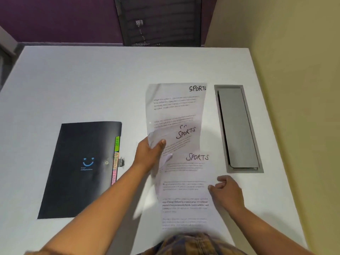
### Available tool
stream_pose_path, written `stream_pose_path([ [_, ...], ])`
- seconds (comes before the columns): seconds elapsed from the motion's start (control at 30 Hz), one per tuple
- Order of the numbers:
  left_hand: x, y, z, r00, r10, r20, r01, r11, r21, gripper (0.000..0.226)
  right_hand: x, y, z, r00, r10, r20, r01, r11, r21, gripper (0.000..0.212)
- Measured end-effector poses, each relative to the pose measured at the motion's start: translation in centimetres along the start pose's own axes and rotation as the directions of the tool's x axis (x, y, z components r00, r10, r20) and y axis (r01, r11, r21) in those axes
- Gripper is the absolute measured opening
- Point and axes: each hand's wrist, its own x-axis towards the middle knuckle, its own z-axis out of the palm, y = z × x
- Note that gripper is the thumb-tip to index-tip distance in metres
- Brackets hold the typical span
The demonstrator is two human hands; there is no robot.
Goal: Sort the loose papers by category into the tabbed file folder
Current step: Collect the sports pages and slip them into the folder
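The left hand (150, 155) pinches the left edge of a sheaf of "SPORTS" sheets (179, 124), lifted clear of the white table (92, 85), while the right hand (227, 192) rests loosely curled and empty by the nearest sheet (187, 196) — gathering one category, I judge. Next, the black tabbed folder (79, 168) — closed, well left — needs unclasping; the recessed grey cable hatch (238, 127) doesn't interfere.

Three overlapping printed sheets (181, 144), each hand-marked SPORTS, fan away from the grip at their left edge. Black tabbed folder (79, 168) lies shut, flat, left of the grip, tabs facing it.
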Motion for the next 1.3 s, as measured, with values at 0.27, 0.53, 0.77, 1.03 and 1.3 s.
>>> stream_pose_path([
  [0.27,0.0,-5.3,-0.2,0.949,-0.290,0.124,0.289,0.957,0.027,0.073,0.9,-0.8,0.0,1.000,0.010,0.008,-0.011,0.998,0.059,0.021],
  [0.53,-1.6,-4.9,1.2,0.939,-0.339,0.060,0.343,0.936,-0.079,0.021,2.5,-4.1,-0.8,0.999,-0.031,0.026,0.022,0.957,0.289,0.043],
  [0.77,-2.4,0.1,1.6,0.971,-0.210,0.117,0.239,0.898,-0.369,0.044,1.9,-8.5,-3.5,0.894,-0.244,0.375,-0.076,0.743,0.665,0.031],
  [1.03,-2.2,7.2,0.1,0.984,0.175,0.016,-0.162,0.940,-0.302,0.026,0.0,-13.8,-7.6,0.849,-0.514,-0.124,0.501,0.709,0.496,0.012],
  [1.3,-0.5,0.9,1.3,0.859,-0.502,0.099,0.509,0.857,-0.074,0.010,5.4,-8.5,-3.9,0.936,0.000,0.353,-0.080,0.974,0.214,0.029],
])
